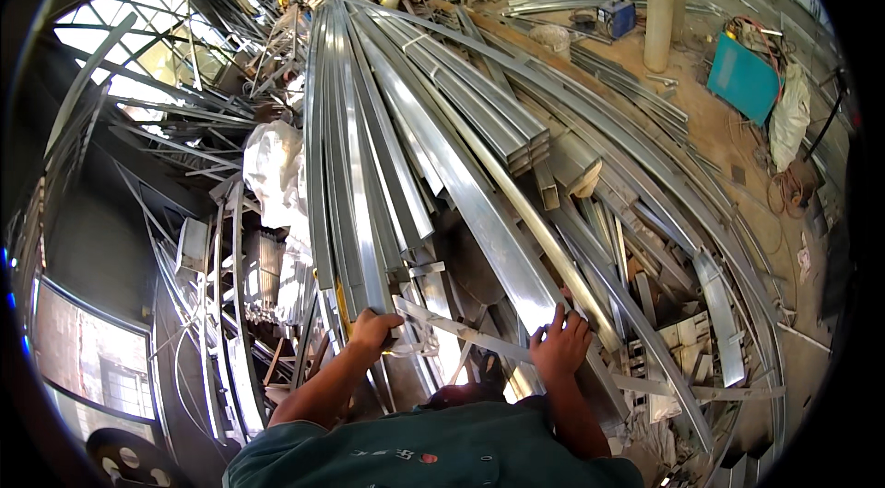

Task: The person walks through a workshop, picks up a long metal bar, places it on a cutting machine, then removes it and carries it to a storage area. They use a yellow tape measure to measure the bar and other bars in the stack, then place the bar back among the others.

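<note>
My left hand (372, 329) is closed around the near end of a long, narrow silvery metal profile (360, 239), thumb toward the bar. My right hand (560, 341) rests with bent fingers over the edge of a wide, shiny metal profile (493, 244), close to its near end. Between the hands a thin, pale metal strip (461, 332) runs crosswise under the right hand. How far the fingers wrap beneath each profile is hidden.
More long profiles and a bundle of rectangular tubes (516, 142) stretch away from me. White plastic sheeting (274, 170) lies to the left. Offcuts crowd the right side. Farther off stand a round column (658, 4), a teal panel (743, 80) and a blue machine (616, 18).
</note>
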Tool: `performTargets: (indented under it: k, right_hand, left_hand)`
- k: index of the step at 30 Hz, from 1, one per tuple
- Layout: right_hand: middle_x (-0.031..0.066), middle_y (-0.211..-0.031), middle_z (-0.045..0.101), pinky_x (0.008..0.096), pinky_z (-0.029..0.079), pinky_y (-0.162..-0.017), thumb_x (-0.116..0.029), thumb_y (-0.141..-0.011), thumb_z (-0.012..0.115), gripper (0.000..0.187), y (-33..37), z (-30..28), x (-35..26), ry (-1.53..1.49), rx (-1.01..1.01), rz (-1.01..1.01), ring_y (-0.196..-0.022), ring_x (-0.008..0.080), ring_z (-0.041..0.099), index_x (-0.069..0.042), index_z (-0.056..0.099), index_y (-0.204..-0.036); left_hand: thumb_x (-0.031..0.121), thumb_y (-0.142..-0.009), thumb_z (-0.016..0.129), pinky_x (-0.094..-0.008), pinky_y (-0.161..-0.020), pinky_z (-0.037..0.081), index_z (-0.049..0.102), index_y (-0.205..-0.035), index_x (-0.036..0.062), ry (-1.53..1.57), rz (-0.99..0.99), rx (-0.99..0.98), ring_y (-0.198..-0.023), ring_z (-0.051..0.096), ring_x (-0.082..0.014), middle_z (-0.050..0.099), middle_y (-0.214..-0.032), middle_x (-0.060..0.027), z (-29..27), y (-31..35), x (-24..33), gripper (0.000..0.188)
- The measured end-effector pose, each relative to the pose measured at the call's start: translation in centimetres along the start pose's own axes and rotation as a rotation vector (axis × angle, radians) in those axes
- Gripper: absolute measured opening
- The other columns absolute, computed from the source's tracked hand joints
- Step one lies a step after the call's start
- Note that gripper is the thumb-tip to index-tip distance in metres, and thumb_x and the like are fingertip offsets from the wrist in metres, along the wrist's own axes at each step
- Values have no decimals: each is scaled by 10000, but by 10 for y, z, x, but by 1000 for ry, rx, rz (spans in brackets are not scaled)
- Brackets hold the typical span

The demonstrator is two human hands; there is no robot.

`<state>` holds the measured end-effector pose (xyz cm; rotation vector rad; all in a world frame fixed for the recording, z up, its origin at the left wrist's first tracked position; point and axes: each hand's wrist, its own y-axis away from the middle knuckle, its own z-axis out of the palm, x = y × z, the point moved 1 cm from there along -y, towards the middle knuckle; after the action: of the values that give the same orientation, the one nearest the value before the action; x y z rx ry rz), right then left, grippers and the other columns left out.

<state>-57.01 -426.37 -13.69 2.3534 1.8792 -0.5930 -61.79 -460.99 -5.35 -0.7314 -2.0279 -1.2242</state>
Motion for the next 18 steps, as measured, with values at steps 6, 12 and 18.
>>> performTargets:
  k: [6, 12, 18]
  right_hand:
    - [176, -1123, 546, 488, 407, -858, -307, -709, 726, 661, 6, 6, 7, -11, 53, -53, -1047, 359, 521, -51, 528, -1285]
    - [166, -1051, 556, 491, 422, -880, -339, -708, 722, 658, 5, -1, 3, 35, 141, -101, -990, 349, 537, -18, 555, -1258]
    - [258, -1177, 552, 493, 401, -832, -352, -688, 712, 653, 9, 7, 6, -48, 83, -69, -991, 381, 523, -2, 541, -1212]
  left_hand:
    - [68, -760, 776, -322, -440, 410, 608, -686, -41, 173, 163, 29, -468, 533, -177, 566, -602, -69, 42, 65, 108, 214]
    - [160, -905, 679, -254, -440, 391, 624, -916, 45, 544, 209, -176, -547, 517, -150, 561, -720, -32, 64, 112, 238, 127]
    - [315, -920, 720, -257, -592, 557, 583, -1056, 18, 723, 327, -572, -836, 608, -194, 604, -951, -80, 245, 132, 329, 354]
